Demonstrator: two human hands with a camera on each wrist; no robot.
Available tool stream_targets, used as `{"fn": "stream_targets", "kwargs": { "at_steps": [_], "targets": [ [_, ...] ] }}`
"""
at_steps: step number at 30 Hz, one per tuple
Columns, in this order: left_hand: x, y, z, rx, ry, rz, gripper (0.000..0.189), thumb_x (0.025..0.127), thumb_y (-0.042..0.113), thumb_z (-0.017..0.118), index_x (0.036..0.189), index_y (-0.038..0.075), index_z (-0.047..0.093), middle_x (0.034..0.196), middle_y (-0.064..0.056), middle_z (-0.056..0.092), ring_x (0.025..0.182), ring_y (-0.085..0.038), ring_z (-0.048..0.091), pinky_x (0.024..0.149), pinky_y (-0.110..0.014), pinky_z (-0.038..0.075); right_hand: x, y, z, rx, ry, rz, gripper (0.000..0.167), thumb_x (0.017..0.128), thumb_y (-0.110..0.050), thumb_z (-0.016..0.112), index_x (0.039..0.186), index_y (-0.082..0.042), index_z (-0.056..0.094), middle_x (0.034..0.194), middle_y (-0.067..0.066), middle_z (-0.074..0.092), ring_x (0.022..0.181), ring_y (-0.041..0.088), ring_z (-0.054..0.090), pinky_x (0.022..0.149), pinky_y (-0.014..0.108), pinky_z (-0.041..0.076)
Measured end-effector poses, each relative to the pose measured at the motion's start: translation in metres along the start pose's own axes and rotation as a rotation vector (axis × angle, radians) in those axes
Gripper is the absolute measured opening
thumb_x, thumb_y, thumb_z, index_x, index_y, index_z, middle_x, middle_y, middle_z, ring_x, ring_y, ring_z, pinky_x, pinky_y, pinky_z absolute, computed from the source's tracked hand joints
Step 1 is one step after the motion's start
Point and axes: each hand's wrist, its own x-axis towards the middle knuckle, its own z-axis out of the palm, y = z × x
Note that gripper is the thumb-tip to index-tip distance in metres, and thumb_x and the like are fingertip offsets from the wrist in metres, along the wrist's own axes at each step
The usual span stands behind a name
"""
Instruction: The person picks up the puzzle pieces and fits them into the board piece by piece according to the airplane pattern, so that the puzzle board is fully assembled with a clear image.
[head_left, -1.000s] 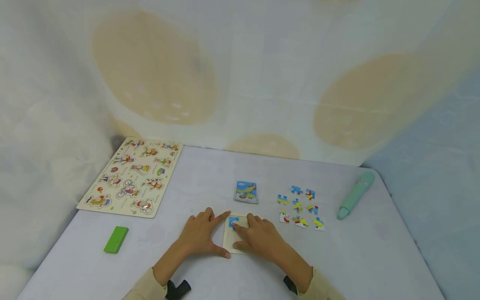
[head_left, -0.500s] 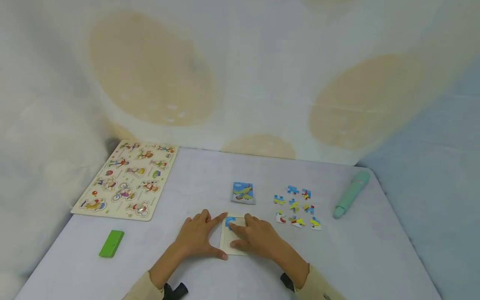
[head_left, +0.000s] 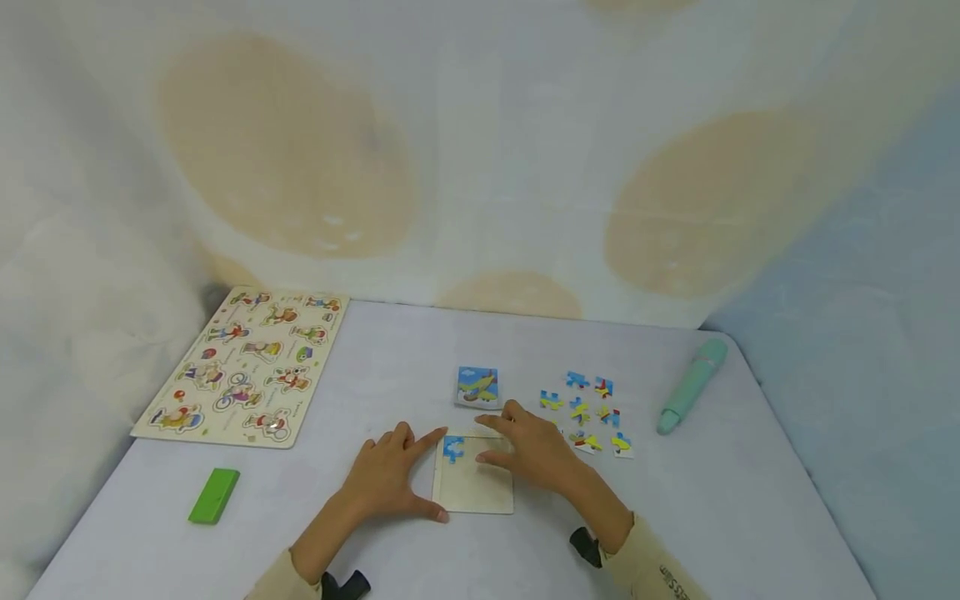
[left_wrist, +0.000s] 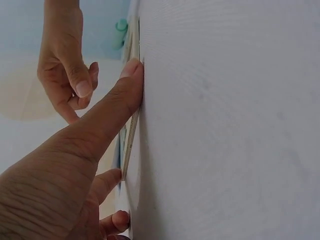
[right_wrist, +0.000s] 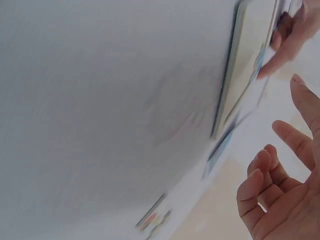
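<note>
A small pale wooden puzzle tray [head_left: 480,490] lies at the table's front middle. One blue jigsaw piece [head_left: 452,450] sits in its upper left corner. My left hand [head_left: 388,479] spreads along the tray's left side, index fingertip at the top corner and thumb at the lower one. In the left wrist view, the thumb of that left hand [left_wrist: 95,132] touches the tray's edge. Above the tray's right part hovers my right hand [head_left: 536,446], thumb and index finger apart with nothing between them. The right wrist view shows the right hand [right_wrist: 280,195] off the table, some fingers bent.
Behind the tray lies a square airplane picture [head_left: 477,386]. Several loose jigsaw pieces [head_left: 578,408] are spread to the right, partly hidden by my right hand. A mint-green pen-shaped object [head_left: 692,387] lies beyond them. At left are a large figure board [head_left: 247,367] and a green block [head_left: 214,496].
My right hand has lifted off the blue piece and moved right and away from me, uncovering the piece and more of the tray. The left hand keeps its place at the tray.
</note>
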Motion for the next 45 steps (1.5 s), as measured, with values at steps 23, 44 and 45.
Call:
{"fn": "stream_targets", "kwargs": {
  "at_steps": [23,44,45],
  "targets": [
    [-0.001,0.001,0.000,-0.032,-0.008,0.000,0.114,0.050,0.082,0.077,0.149,0.033,0.045,0.090,0.003,0.035,0.075,-0.013,0.034,0.065,-0.032,0.023,-0.001,0.107,-0.030,0.254,0.174,0.340,0.044,0.084,-0.022,0.079,0.123,-0.005,0.069,0.092,0.010,0.053,0.077,0.019,0.045,0.062,0.031,0.038],
    [-0.001,0.001,0.000,-0.025,-0.014,-0.014,0.115,0.050,0.082,0.077,0.149,0.034,0.044,0.091,0.002,0.035,0.076,-0.013,0.035,0.065,-0.032,0.024,0.009,0.142,-0.025,0.165,0.167,0.622,0.059,0.086,-0.051,0.073,0.114,0.001,0.064,0.104,0.018,0.053,0.076,0.026,0.052,0.061,0.033,0.040],
    [-0.001,0.001,0.000,-0.027,-0.010,-0.012,0.115,0.050,0.082,0.077,0.149,0.034,0.044,0.091,0.002,0.035,0.076,-0.013,0.035,0.065,-0.032,0.024,0.010,0.143,-0.025,0.161,0.171,0.635,0.061,0.085,-0.053,0.072,0.113,0.001,0.063,0.106,0.019,0.053,0.076,0.026,0.053,0.061,0.033,0.041]
  ]
}}
